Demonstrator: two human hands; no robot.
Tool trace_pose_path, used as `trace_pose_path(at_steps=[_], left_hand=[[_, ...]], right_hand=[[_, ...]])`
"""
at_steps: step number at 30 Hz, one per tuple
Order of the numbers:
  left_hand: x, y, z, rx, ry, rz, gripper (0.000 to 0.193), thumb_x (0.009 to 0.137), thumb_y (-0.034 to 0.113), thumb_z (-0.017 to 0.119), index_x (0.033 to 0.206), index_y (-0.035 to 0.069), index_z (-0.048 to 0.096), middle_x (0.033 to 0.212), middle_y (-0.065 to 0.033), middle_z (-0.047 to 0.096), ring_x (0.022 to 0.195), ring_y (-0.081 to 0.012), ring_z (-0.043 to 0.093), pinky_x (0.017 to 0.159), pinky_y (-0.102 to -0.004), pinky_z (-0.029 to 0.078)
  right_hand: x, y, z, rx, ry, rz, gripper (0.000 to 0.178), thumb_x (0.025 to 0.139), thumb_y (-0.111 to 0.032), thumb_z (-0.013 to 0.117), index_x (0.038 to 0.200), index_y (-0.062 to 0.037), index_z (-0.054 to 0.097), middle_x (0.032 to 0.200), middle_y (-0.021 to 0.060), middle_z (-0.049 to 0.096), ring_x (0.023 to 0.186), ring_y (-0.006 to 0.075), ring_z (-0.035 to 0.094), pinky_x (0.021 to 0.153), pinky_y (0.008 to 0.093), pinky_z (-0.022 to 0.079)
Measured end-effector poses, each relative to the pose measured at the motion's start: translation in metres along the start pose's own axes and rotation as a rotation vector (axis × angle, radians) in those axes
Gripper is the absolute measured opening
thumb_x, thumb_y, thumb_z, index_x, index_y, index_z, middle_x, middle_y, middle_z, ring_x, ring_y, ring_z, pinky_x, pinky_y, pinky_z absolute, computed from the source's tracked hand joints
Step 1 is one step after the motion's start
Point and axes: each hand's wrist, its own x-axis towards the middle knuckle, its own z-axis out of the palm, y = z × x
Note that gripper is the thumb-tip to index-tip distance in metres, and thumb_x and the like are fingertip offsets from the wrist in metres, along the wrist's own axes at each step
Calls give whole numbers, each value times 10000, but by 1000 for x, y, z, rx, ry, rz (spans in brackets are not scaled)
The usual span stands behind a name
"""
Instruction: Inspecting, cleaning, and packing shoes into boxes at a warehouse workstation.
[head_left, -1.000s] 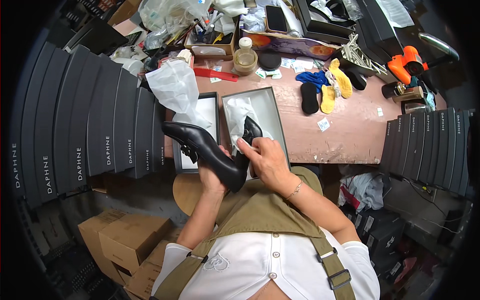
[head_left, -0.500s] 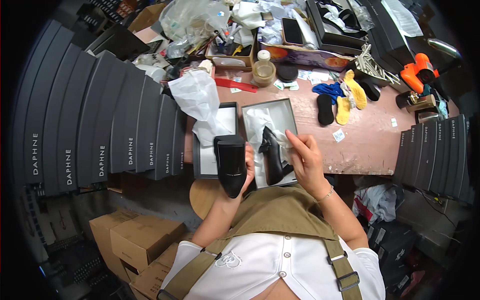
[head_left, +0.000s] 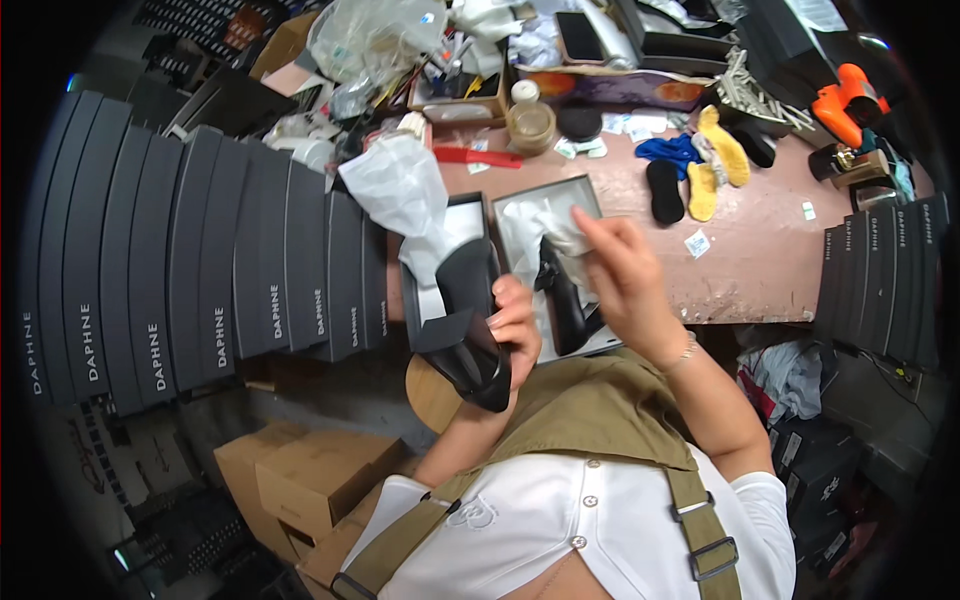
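A black pointed shoe (head_left: 466,272) is tilted in my left hand (head_left: 517,325), whose fingers wrap its right side; the toe points down toward me. Beneath and beyond it lies an open grey box (head_left: 408,290), with crumpled white tissue paper (head_left: 395,190) rising from its far end. To the right, a second open grey box (head_left: 590,188) contains another black shoe (head_left: 567,312) on white tissue. My right hand (head_left: 632,280) is above that box's right side, fingers bent and pinched at the edge of its tissue paper (head_left: 565,238); its thumb is partly hidden.
Dark shoe boxes (head_left: 200,260) stand in a row on the left, more (head_left: 880,280) on the right. Beyond are a red tool (head_left: 480,157), a jar (head_left: 530,128), yellow and black insoles (head_left: 665,192) and an orange heat gun (head_left: 845,105). Cardboard cartons (head_left: 310,465) sit below left.
My left hand has turned the shoe, so its opening now shows, and brought it slightly right. The right hand has lifted a little, with the tissue edge shifting up. The whole view has shifted.
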Motion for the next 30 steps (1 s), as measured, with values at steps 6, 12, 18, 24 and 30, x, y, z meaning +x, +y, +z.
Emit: trace_pose_path(at_steps=[6, 12, 18, 24, 30], left_hand=[[23, 18, -13, 261, -151, 69, 83, 901, 153, 472, 820, 141, 467, 740, 10, 481, 688, -116, 396, 594, -266, 350], [27, 30, -21, 333, -85, 150, 18, 827, 121, 500, 826, 131, 485, 806, 7, 511, 806, -151, 466, 757, -317, 379], [-31, 89, 8, 1079, 397, 433, 366, 959, 284, 504, 1235, 45, 485, 1118, -126, 552, 925, -258, 605, 791, -377, 546], [-29, 86, 3, 1442, 743, 663, 380, 936, 249, 518, 1250, 40, 472, 1169, -167, 554, 803, -270, 657, 722, -389, 560], [3, 45, -27, 1588, 561, 955, 393, 892, -15, 507, 1251, 91, 388, 1140, -94, 560, 1037, -191, 575, 882, -347, 485]], right_hand=[[-20, -43, 3, 296, -243, 165, 399, 821, 102, 500, 1191, -4, 606, 961, 131, 564, 861, 230, 568, 774, 292, 461], [-47, -48, 41, -32, -616, -82, 491, 822, -9, 522, 1311, -41, 496, 902, 125, 523, 778, 285, 581, 672, 362, 499], [-12, 41, -29, -306, -300, -66, 451, 771, -3, 567, 1215, -79, 561, 921, 132, 550, 817, 309, 572, 670, 390, 495], [3, 107, -35, -542, -249, 42, 616, 826, -146, 650, 1375, -25, 398, 1352, 282, 425, 1167, 427, 493, 967, 448, 415], [-26, 5, 27, -217, -700, 41, 895, 713, -305, 786, 1421, -17, 319, 1429, 289, 322, 1225, 471, 429, 1018, 467, 383]])
